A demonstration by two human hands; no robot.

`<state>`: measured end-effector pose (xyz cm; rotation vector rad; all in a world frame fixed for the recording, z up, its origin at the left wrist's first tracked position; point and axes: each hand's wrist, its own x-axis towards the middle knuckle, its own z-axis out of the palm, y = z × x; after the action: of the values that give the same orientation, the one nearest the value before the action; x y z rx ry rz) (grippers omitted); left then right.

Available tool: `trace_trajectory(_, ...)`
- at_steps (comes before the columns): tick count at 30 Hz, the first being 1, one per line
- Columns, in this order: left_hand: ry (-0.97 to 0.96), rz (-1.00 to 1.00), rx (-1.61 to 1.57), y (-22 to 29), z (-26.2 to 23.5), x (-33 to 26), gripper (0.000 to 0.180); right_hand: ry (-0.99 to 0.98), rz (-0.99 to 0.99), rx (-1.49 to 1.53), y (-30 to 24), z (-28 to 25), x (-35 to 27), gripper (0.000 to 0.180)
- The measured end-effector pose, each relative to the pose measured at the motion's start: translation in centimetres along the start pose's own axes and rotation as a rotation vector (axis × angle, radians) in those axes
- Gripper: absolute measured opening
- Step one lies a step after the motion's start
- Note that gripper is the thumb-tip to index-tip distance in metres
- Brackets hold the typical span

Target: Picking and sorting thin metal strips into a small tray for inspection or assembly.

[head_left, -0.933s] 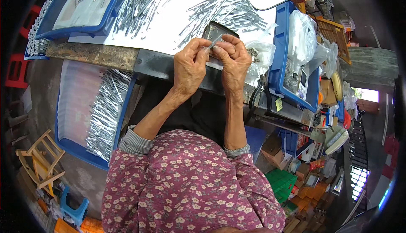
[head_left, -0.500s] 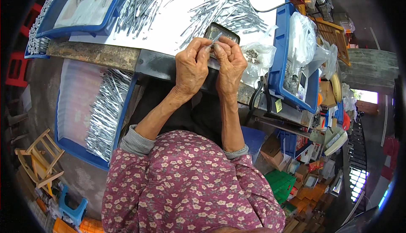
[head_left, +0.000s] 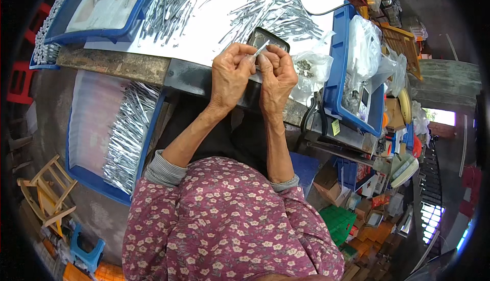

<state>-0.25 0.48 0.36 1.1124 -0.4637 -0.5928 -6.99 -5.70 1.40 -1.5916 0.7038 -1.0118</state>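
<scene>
My left hand [head_left: 232, 74] and my right hand [head_left: 277, 77] meet at the table's near edge, both closed in a pinch. Between their fingertips is a slim silvery metal strip [head_left: 262, 48], slanting up to the right. Just behind the fingers lies a small dark open tin [head_left: 276, 39], partly hidden by my hands. A loose pile of similar silvery strips [head_left: 286, 16] spreads on the white table cover beyond it. Right of my right hand, a clear plastic bag [head_left: 317, 67] holds small brownish metal pieces [head_left: 304, 69].
Another pile of strips [head_left: 171, 13] lies further left, beside a blue tray [head_left: 127, 31]. A lower blue tray [head_left: 71, 143] with many strips stands at my left. To the right, a blue bin [head_left: 336, 77] holds plastic bags. A black cable [head_left: 321, 11] crosses the table's back.
My hands stay at nearly the same place. The strip between the fingertips has tilted slightly and shows more plainly now.
</scene>
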Motion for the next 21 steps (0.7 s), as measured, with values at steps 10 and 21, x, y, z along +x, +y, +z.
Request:
trace_trajectory(10,-0.259,-0.293,-0.361,1.1,-2.0,1.2,0.012,-0.159,0.104,0.256,-0.4,-1.7,1.0,0.030)
trace_trajectory(21,0.005,0.170,0.250,-0.3,-0.1,0.0,0.012,-0.114,0.158,0.204,-0.4,-1.1,0.8,0.032)
